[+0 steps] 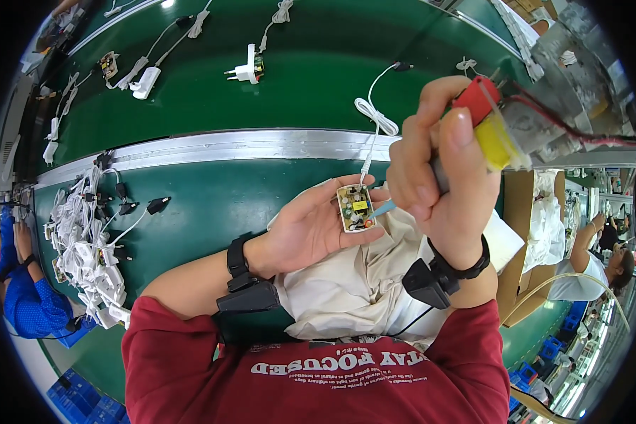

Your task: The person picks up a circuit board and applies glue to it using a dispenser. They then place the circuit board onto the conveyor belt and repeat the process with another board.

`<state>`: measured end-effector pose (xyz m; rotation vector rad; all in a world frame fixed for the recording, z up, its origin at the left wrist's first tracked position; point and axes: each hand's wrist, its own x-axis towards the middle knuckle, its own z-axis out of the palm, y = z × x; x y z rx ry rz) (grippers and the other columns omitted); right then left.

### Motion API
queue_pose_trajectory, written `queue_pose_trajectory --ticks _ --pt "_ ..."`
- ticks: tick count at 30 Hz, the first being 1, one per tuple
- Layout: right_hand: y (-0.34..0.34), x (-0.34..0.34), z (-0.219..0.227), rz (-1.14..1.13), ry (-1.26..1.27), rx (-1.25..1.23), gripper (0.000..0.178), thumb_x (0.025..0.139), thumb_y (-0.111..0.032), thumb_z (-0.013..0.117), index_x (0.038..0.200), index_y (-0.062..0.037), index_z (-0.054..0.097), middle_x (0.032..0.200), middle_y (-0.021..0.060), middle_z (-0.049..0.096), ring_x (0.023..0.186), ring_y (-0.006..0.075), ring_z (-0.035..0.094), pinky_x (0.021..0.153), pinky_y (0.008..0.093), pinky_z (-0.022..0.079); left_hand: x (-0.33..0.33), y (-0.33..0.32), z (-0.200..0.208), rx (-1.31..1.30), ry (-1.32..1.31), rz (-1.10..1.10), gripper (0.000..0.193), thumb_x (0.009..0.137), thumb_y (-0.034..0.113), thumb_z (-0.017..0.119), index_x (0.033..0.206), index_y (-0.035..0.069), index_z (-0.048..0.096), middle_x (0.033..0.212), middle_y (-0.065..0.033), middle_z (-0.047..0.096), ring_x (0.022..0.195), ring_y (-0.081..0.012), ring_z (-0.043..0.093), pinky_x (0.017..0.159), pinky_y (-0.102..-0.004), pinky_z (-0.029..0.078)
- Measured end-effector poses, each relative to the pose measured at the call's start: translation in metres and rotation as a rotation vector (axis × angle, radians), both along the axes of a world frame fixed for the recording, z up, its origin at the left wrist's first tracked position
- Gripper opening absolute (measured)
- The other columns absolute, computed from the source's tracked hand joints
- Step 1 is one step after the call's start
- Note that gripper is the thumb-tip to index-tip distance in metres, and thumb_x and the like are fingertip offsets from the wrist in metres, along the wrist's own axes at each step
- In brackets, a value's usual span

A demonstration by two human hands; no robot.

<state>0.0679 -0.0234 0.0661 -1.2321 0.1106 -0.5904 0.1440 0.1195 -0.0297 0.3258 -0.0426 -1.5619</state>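
Observation:
My left hand (300,230) lies palm up with an open power adapter (353,207) held between thumb and fingers. The adapter's white shell is uncovered, so its circuit board shows, with a yellow transformer in the middle. A white cord (366,159) runs from its far end to a coiled bundle. In my right fist (445,162) is a hand-held dispenser with a red and a yellow part (479,100) and wires at its top. Its pale blue tapered nozzle (384,208) points at the board's right side; I cannot tell if it touches.
A pile of white corded adapters (88,254) lies on the left. Beyond a metal rail (226,147), several adapters, one upright (246,68), lie on the green belt. Pale cloth (339,290) covers my lap area. A cardboard box (523,283) stands right. Co-workers sit at both sides.

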Motion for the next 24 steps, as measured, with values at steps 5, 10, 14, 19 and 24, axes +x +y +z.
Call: queue_pose_trajectory --ticks 5,10,14,19,24 --pt "-0.002 -0.002 0.002 -0.012 -0.051 0.184 0.02 0.093 -0.021 0.053 0.093 -0.002 0.046 0.052 -0.0032 0.043 0.038 0.0027 0.035 0.037 0.0193 0.026 0.002 0.0 0.005 0.032 -0.023 0.019 0.045 0.098 0.034 0.036 0.132 0.005 0.036 0.135 -0.0141 0.041 0.129 -0.0225 0.038 0.105 -0.0449 0.037" --pt "0.0 -0.001 0.008 -0.021 -0.05 0.119 0.022 0.094 -0.024 0.051 0.094 -0.0036 0.044 0.051 -0.0025 0.04 0.038 0.0033 0.032 0.037 0.0199 0.025 0.001 0.001 0.004 0.016 -0.075 -0.011 0.045 0.098 0.035 0.036 0.133 0.007 0.036 0.136 -0.013 0.041 0.13 -0.0214 0.037 0.104 -0.0457 0.037" --pt "0.004 -0.005 0.024 -0.071 0.019 0.008 0.028 0.095 -0.033 0.047 0.095 -0.0058 0.041 0.049 -0.0009 0.035 0.036 0.0051 0.028 0.035 0.0214 0.023 -0.004 0.002 0.014 0.0 -0.146 -0.029 0.046 0.098 0.036 0.035 0.134 0.008 0.035 0.136 -0.0114 0.041 0.129 -0.0213 0.038 0.103 -0.046 0.038" --pt "0.012 -0.012 0.04 -0.054 0.012 -0.013 0.027 0.095 -0.03 0.048 0.094 -0.0049 0.041 0.049 -0.001 0.037 0.037 0.0052 0.03 0.035 0.0214 0.024 0.009 -0.01 0.031 -0.041 -0.27 0.032 0.044 0.098 0.032 0.038 0.135 0.009 0.034 0.134 -0.0089 0.043 0.124 -0.021 0.043 0.1 -0.0449 0.041" --pt "0.028 -0.022 0.058 -0.015 0.053 -0.02 0.024 0.096 -0.028 0.047 0.093 -0.0047 0.04 0.05 -0.0011 0.036 0.038 0.0056 0.031 0.036 0.0215 0.025 0.046 -0.072 0.049 -0.168 -0.878 0.176 0.044 0.092 0.023 0.05 0.131 0.007 0.038 0.128 -0.0115 0.046 0.114 -0.025 0.051 0.092 -0.0385 0.046"
